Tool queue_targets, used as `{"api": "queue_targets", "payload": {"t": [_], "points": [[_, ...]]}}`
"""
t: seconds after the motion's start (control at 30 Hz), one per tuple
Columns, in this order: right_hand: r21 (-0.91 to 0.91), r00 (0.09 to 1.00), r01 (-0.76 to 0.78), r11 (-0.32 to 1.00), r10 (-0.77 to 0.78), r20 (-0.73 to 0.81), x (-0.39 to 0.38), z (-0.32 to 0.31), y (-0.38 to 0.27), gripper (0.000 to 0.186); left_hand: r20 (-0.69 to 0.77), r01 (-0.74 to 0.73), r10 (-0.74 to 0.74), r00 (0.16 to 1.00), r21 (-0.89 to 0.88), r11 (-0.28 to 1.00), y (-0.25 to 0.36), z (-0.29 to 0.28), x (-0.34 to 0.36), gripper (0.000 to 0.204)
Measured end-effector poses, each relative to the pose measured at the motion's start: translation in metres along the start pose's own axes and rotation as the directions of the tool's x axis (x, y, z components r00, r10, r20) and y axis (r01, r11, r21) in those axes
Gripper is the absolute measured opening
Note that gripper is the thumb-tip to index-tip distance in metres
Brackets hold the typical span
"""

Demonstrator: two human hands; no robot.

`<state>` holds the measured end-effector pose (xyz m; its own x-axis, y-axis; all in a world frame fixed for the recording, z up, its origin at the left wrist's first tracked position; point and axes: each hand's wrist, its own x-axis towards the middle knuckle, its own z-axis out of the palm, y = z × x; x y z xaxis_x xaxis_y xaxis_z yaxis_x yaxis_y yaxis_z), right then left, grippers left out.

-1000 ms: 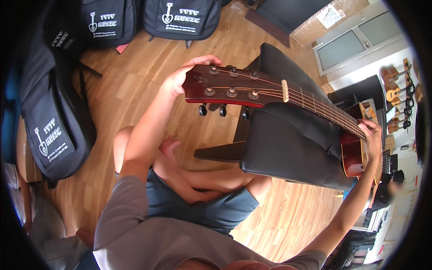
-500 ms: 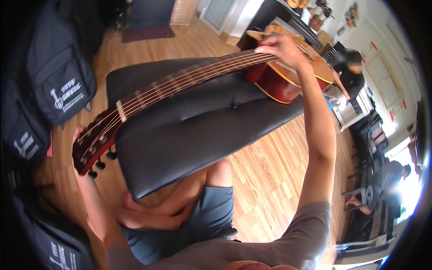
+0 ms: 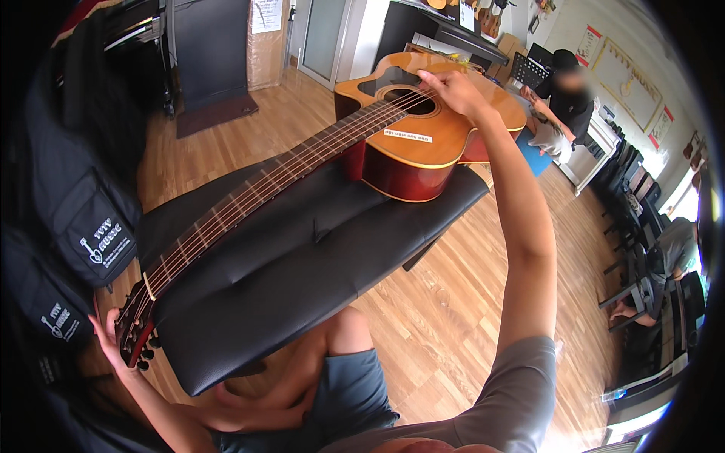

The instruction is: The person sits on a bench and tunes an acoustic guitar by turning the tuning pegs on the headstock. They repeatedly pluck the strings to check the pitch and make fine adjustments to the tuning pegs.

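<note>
An acoustic guitar point(image 3: 411, 143), with an amber top, dark red sides and a white label strip, lies face up across a black padded bench point(image 3: 302, 294). Its neck slants toward the near left, where the dark headstock point(image 3: 136, 325) reaches past the bench's end. My left hand point(image 3: 113, 343) is at the headstock's outer side, fingers bent beside the tuning pegs; the peg they may touch is hidden. Over the sound hole, my right hand point(image 3: 457, 94) hangs at the strings with its thumb stretched out. Its other fingers are partly hidden, and it grips nothing.
Black guitar bags point(image 3: 91, 204) stand close at the left. Behind the guitar are a keyboard point(image 3: 461, 38) and a music stand point(image 3: 529, 72). One person point(image 3: 570, 98) sits at the far right, another point(image 3: 672, 257) nearer at the right edge. My crossed legs point(image 3: 302, 377) are beside the bench.
The view has shifted, so the guitar's body and sound hole show more fully. My left hand's fingers now show beside the headstock; my right hand stays over the strings.
</note>
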<state>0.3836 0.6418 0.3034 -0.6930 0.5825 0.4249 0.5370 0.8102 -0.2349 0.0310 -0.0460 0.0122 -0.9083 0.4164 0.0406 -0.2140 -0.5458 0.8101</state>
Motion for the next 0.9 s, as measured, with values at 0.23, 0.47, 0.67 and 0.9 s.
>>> {"api": "queue_targets", "payload": {"t": [0.23,0.47,0.67,0.9], "points": [[0.011,0.999,0.005,1.0,-0.005,-0.035,0.008,-0.004,0.041,0.07,0.038,0.026,-0.03,0.999,0.108,0.994,0.013,0.019,-0.011,0.064],[0.001,0.997,0.075,0.997,-0.075,-0.017,0.008,0.003,0.032,0.067,0.083,-0.01,-0.005,0.997,0.177,0.984,0.022,0.04,-0.005,0.064],[0.054,0.976,0.154,0.987,-0.143,-0.162,0.009,0.011,0.04,0.055,-0.026,0.028,-0.022,0.999,0.254,0.967,0.021,0.052,-0.008,0.065],[0.276,0.969,0.236,0.932,-0.248,0.009,0.028,0.001,0.046,0.038,-0.044,0.007,0.002,0.999,0.213,0.977,0.011,0.059,-0.011,0.061]]}}
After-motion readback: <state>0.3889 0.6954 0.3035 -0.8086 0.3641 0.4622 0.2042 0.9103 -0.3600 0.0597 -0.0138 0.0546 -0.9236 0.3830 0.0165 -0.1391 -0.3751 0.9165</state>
